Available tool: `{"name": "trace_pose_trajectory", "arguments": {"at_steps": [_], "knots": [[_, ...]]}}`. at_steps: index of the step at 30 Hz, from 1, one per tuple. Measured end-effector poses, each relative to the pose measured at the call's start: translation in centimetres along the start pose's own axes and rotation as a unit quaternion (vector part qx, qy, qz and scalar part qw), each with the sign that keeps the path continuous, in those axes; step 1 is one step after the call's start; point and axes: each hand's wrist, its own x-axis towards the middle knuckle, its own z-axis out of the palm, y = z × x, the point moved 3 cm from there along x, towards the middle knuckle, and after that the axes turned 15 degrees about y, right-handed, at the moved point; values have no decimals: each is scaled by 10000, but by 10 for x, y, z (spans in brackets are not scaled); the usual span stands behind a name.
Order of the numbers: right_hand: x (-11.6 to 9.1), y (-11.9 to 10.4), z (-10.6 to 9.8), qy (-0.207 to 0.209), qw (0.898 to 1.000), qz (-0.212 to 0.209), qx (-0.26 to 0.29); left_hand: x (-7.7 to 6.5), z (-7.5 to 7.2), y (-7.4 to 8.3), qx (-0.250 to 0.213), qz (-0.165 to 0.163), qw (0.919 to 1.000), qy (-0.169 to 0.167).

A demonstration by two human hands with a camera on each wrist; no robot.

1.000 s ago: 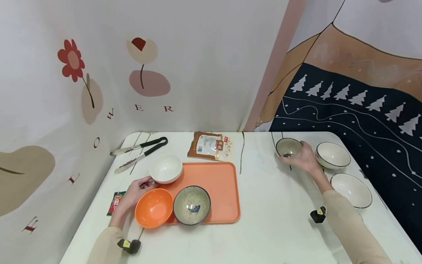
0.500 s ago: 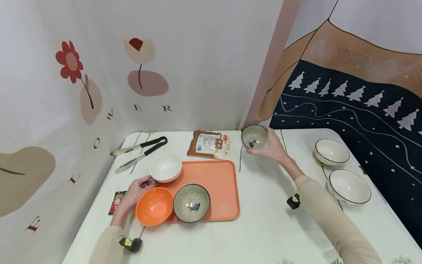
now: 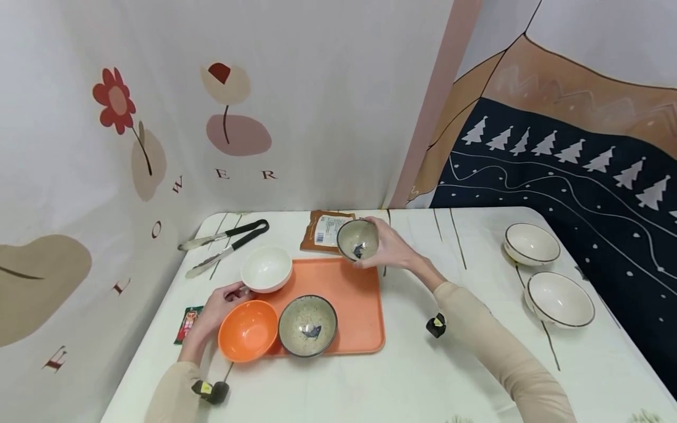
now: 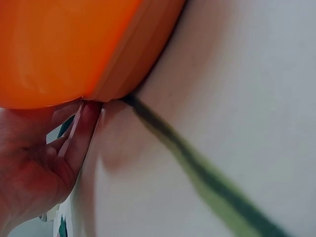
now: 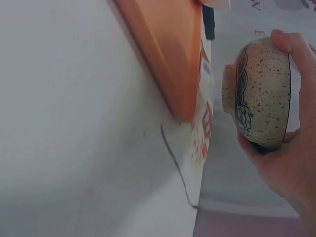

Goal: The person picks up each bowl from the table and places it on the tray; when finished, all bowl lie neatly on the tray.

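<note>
A small speckled bowl (image 3: pixel 358 239) is held in the air by the right hand (image 3: pixel 388 248), above the far edge of the orange tray (image 3: pixel 353 294) and in front of a brown food packet (image 3: pixel 325 230). The fingers are curled round its rim and base, and in the right wrist view the bowl (image 5: pixel 259 94) is seen tipped on its side in the hand (image 5: pixel 286 163).

On the tray a second speckled bowl (image 3: pixel 308 325) stands at the near edge, and a white bowl (image 3: pixel 267 269) sits at the far left corner. An orange bowl (image 3: pixel 248 331) overlaps the tray's near left corner. The left hand (image 3: pixel 217 309) is laid against the far left side of the orange bowl; in the left wrist view its fingers (image 4: pixel 79 136) lie fairly straight, the tips touching the bowl's wall.

A red sachet (image 3: pixel 187 324) lies on the desk (image 3: pixel 423 376) just left of that hand. Tongs (image 3: pixel 224 242) rest at the far left. Two white bowls with dark rims (image 3: pixel 531 243) (image 3: pixel 560 298) stand well apart, at the right.
</note>
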Motion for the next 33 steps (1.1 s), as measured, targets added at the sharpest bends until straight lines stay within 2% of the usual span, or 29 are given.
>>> {"name": "trace_pose_trajectory", "arguments": {"at_steps": [10, 18, 25, 33], "knots": [[3, -20, 48, -668, 9977, -39, -52, 8, 5, -1, -74, 25, 10000, 15], [-2, -25, 77, -816, 9965, 25, -169, 5, 4, -1, -115, 20, 9999, 45], [-5, -27, 92, -863, 9961, -67, -181, 4, 3, -2, -144, -56, 9999, 57], [-7, -33, 99, -825, 9958, -383, -117, 2, 1, -2, -117, -89, 9999, 66]]}}
